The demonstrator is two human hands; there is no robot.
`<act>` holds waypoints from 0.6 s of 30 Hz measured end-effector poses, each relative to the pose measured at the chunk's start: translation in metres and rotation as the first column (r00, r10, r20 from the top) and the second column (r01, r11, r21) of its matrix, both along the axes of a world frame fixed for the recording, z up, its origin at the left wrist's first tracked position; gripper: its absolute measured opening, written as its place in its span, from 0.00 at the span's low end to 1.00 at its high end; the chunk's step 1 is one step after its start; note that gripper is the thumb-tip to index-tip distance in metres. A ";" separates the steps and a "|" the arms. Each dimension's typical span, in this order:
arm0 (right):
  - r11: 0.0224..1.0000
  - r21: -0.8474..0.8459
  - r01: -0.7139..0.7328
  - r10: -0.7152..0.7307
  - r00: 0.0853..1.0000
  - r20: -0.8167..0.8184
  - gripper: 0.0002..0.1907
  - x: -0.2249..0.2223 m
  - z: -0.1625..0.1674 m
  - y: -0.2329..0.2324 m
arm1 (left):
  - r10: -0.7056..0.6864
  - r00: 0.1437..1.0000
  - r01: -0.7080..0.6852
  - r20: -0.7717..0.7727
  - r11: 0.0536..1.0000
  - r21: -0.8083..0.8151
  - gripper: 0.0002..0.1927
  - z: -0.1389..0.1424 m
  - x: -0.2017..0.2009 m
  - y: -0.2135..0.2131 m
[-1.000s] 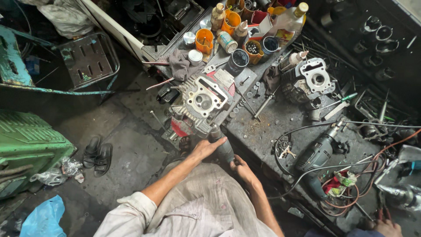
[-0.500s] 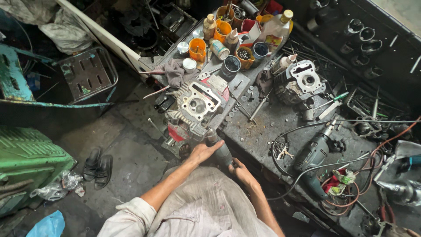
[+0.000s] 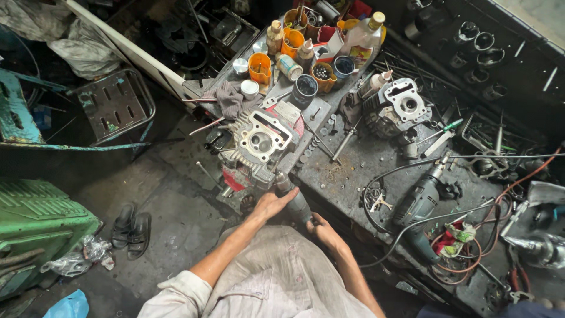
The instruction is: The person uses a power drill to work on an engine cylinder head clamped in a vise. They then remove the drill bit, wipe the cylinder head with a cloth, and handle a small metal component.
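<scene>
Centrally, a dark power tool (image 3: 296,203) is gripped in both hands against a finned cylinder head (image 3: 261,143) at the bench's near edge.

Left hand (image 3: 272,205) is wrapped round the tool body, fingers closed, forefinger laid along it; right hand (image 3: 321,227) is closed on the rear, its grip partly hidden. The tool's nose is set against the head's lower edge, just below centre frame. Judged mid-work: the head lies stripped, its ports open, and loose small parts are scattered beside it. Room is tight: cups and bottles (image 3: 292,42) crowd the upper centre, a second head (image 3: 399,106) lies upper right, a corded drill (image 3: 416,203) and cables right. Open floor is seen only lower left, by sandals (image 3: 132,229).
</scene>
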State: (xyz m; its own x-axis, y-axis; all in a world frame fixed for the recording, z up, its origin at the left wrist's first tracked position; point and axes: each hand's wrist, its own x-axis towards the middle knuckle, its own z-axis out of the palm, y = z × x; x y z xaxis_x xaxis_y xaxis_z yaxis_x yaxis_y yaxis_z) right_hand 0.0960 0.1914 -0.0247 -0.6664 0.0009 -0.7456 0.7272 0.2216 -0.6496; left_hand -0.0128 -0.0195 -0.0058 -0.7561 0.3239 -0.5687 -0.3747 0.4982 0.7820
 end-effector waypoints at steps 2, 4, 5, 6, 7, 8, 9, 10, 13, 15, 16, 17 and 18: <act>1.000 0.008 0.022 -0.022 1.000 -0.012 0.32 0.000 0.001 0.000 | 0.030 0.999 -0.030 -0.026 1.000 -0.003 0.47 0.000 0.000 0.000; 1.000 0.009 0.023 -0.023 1.000 -0.016 0.32 0.000 0.002 0.000 | 0.011 0.999 -0.012 -0.037 1.000 -0.017 0.48 -0.001 0.001 0.000; 1.000 0.007 0.018 -0.018 1.000 -0.002 0.32 0.000 0.002 0.000 | 0.000 1.000 -0.001 -0.031 1.000 -0.023 0.48 -0.001 0.001 0.000; 1.000 0.005 0.014 -0.014 1.000 0.014 0.32 0.000 0.003 0.001 | -0.003 1.000 0.002 -0.014 1.000 -0.030 0.48 -0.002 0.002 0.000; 1.000 -0.001 0.019 -0.019 1.000 0.018 0.32 0.001 0.002 0.000 | -0.006 1.000 0.006 -0.001 0.999 -0.037 0.48 -0.002 0.002 0.000; 1.000 -0.007 0.023 -0.023 1.000 0.019 0.33 0.001 0.002 0.001 | -0.009 1.000 0.010 0.009 0.999 -0.045 0.48 -0.002 0.002 0.000; 1.000 -0.014 0.026 -0.026 1.000 0.018 0.33 0.001 0.001 0.001 | -0.006 1.000 0.007 0.007 0.998 -0.069 0.48 -0.002 0.002 0.000; 1.000 -0.001 0.025 -0.025 1.000 0.011 0.33 0.001 0.001 0.001 | -0.002 1.000 0.002 0.000 0.996 -0.093 0.48 -0.002 0.001 0.001; 1.000 0.004 0.029 -0.029 1.000 -0.001 0.32 0.001 -0.002 0.000 | -0.005 1.000 0.005 0.008 0.998 -0.062 0.47 -0.001 0.001 -0.001; 0.998 -0.043 0.040 -0.040 0.999 -0.011 0.31 0.001 -0.002 -0.001 | -0.004 1.000 0.005 0.010 1.000 -0.026 0.46 0.000 0.001 -0.002; 0.999 -0.040 0.035 -0.036 0.999 -0.016 0.31 0.000 -0.003 -0.001 | -0.001 1.000 0.001 0.003 1.000 -0.018 0.46 0.001 0.001 -0.002; 0.999 -0.036 0.029 -0.030 0.999 -0.022 0.31 0.000 -0.004 -0.001 | 0.004 1.000 -0.004 -0.006 1.000 -0.009 0.45 0.001 0.001 -0.002; 0.999 -0.032 0.024 -0.025 0.999 -0.029 0.31 0.000 -0.004 -0.001 | 0.007 1.000 -0.007 -0.019 1.000 -0.006 0.45 0.001 0.001 -0.002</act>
